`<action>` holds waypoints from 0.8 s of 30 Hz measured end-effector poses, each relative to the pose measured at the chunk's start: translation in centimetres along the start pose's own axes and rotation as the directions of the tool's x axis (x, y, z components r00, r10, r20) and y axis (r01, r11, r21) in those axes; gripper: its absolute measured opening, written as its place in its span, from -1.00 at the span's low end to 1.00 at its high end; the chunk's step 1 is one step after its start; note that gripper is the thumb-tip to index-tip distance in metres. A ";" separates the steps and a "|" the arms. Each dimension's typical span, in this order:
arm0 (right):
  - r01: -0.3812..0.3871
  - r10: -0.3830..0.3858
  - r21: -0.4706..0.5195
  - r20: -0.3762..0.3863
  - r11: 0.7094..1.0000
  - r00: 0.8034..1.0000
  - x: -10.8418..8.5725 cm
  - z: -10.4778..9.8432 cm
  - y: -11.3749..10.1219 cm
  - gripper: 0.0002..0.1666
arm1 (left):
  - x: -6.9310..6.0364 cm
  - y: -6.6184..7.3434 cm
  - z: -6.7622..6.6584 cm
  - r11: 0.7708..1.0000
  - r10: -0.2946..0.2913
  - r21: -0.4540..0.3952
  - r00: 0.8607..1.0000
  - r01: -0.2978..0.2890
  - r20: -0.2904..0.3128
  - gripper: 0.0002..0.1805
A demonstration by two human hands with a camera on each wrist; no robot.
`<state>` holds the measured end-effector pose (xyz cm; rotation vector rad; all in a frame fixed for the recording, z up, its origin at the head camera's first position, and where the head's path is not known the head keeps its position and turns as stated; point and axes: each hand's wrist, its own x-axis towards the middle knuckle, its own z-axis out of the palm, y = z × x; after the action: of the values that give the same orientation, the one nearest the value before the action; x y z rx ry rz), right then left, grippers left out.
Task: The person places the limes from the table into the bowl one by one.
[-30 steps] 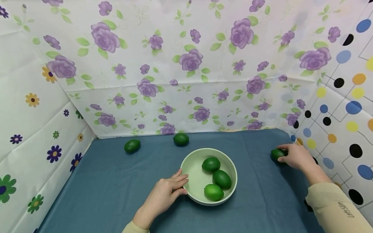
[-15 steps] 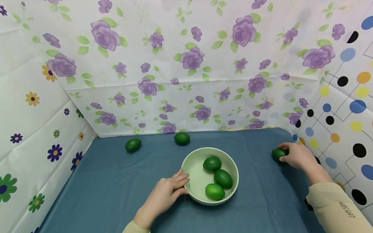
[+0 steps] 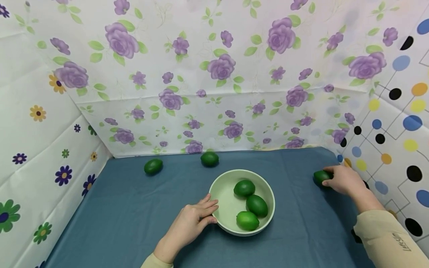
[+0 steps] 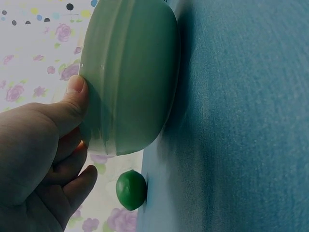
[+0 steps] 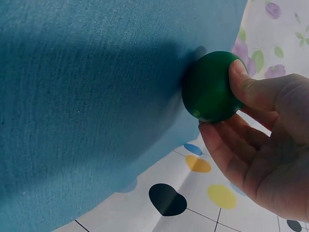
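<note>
In the head view, a pale green bowl (image 3: 242, 233) stands on the blue cloth with three green limes inside: a dark lime (image 3: 244, 188), another dark lime (image 3: 257, 206) and a brighter lime (image 3: 247, 220). My left hand (image 3: 190, 224) grips the bowl's left rim, with the thumb (image 4: 75, 94) against the rim in the left wrist view. At the far right, my right hand (image 3: 344, 181) pinches a dark green lime (image 5: 212, 87) between thumb and fingers. That lime sits at the cloth, close to the right-hand wall; whether it touches the cloth I cannot tell.
Two more limes lie near the back edge: the left lime (image 3: 153, 167) and the middle lime (image 3: 209, 159), just behind the bowl. Blue cloth (image 3: 127, 223) covers the table. A flowered sheet (image 3: 201, 93) rises behind, and a dotted sheet (image 3: 395, 156) borders the right side.
The head view has shifted very slightly. Both hands keep their places on the bowl and on the lime at the right.
</note>
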<state>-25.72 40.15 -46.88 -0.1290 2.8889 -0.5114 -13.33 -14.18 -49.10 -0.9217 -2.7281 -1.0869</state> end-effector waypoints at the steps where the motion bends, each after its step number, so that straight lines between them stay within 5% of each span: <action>1: 0.004 -0.004 -0.002 0.003 1.000 1.000 0.0 0.0 0.0 -0.19 | 0.0 0.0 0.0 1.000 -0.003 0.000 1.000 0.003 0.003 -0.47; 24: 0.048 -0.049 -0.017 -0.048 0.999 0.998 -0.7 1.1 0.2 -0.18 | 0.1 0.0 -0.2 1.000 -0.006 0.019 1.000 0.005 0.019 -0.45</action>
<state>-24.84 40.05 -47.81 -0.1925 2.9435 -0.5070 -13.42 -14.24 -48.89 -0.9272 -2.7526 -1.0573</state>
